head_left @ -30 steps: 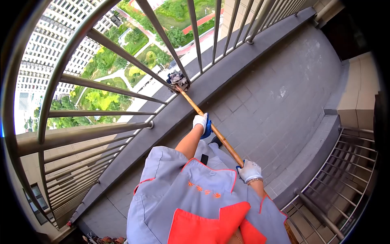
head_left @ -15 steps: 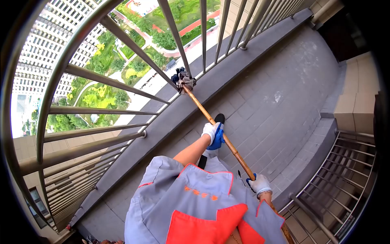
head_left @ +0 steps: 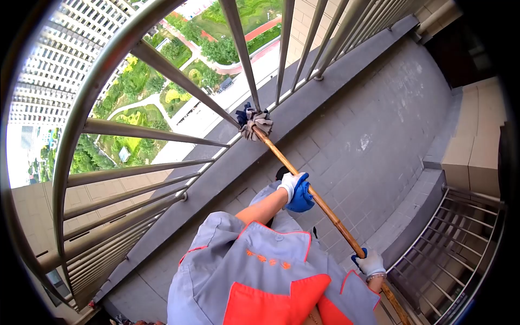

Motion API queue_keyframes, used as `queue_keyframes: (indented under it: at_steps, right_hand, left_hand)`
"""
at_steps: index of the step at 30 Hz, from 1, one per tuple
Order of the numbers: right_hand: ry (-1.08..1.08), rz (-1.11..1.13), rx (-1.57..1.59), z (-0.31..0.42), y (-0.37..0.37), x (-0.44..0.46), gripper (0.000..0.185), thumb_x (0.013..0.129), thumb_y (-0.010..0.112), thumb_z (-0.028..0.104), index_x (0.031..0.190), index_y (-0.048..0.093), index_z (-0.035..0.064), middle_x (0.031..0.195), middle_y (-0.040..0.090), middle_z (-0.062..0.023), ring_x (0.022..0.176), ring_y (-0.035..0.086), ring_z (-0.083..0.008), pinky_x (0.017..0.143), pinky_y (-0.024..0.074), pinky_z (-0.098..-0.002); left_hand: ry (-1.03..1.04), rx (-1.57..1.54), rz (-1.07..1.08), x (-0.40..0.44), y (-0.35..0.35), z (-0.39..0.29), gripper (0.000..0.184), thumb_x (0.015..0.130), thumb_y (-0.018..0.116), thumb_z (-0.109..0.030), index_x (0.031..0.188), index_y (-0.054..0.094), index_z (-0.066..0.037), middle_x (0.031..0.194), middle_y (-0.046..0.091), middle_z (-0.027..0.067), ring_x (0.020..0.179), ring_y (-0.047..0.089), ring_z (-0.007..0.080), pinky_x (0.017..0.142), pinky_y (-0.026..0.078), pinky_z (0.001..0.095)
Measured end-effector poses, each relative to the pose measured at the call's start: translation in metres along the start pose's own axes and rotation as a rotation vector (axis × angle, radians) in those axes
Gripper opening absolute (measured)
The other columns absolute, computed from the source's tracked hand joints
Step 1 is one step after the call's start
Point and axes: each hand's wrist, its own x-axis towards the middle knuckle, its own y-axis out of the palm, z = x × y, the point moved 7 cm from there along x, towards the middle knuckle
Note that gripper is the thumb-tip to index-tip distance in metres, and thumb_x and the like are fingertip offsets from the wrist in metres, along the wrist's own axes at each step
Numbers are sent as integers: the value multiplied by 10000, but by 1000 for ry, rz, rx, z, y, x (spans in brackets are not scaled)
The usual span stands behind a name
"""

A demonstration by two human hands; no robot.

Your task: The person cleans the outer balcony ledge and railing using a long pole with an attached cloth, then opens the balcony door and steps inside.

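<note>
A mop with a long wooden handle (head_left: 334, 219) slants across the view. Its grey and dark cloth-strip head (head_left: 257, 124) rests at the foot of the metal railing, on the raised ledge. My left hand (head_left: 292, 185), in a white and blue glove, is closed around the middle of the handle. A blue cloth (head_left: 300, 199) bunches at that same hand. Further down the shaft, my right hand (head_left: 371, 262) grips it in a matching glove, near the right side of my grey and red work vest (head_left: 271, 260).
Metal railing bars (head_left: 179, 76) curve along the ledge (head_left: 216, 184), with green grounds and tall buildings far below. Grey tiles (head_left: 346, 146) cover the floor. A lower barred railing (head_left: 455, 254) stands at the right, beneath a beige wall block (head_left: 476, 146).
The mop head has shifted slightly right and down in view, still by the bars. Both hands have moved right and down with the handle, the right hand farther. The view has shifted a little.
</note>
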Motion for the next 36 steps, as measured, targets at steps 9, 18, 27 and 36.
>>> queue_keyframes:
  at_steps: [9,18,27,36]
  right_hand:
    - [-20,-87,-95,-32,-18,-14,296,686,702,384,822,672,123,686,651,-95,715,643,-288,690,498,-407]
    - [-10,-49,179,22,5,58,324,697,706,377,885,672,115,806,665,-164,818,643,-333,722,492,-432]
    - [22,-100,-32,-65,-41,-5,306,659,722,356,847,679,119,759,656,-144,766,638,-335,704,498,-425]
    - [-153,-155,121,48,-51,90,273,729,646,316,864,667,80,822,649,-190,830,626,-365,720,485,-443]
  left_hand:
    - [-40,262,-139,42,13,54,296,801,636,-313,670,560,-58,567,547,76,455,520,221,444,449,395]
    - [97,228,-117,90,19,-39,246,822,595,-291,687,543,-91,576,532,39,458,479,180,439,408,359]
    - [-149,290,155,47,98,23,303,873,562,-318,755,577,-40,556,522,93,463,526,256,431,464,436]
    - [89,165,-69,108,91,-102,313,867,530,-252,621,474,-65,512,495,85,417,529,226,417,479,366]
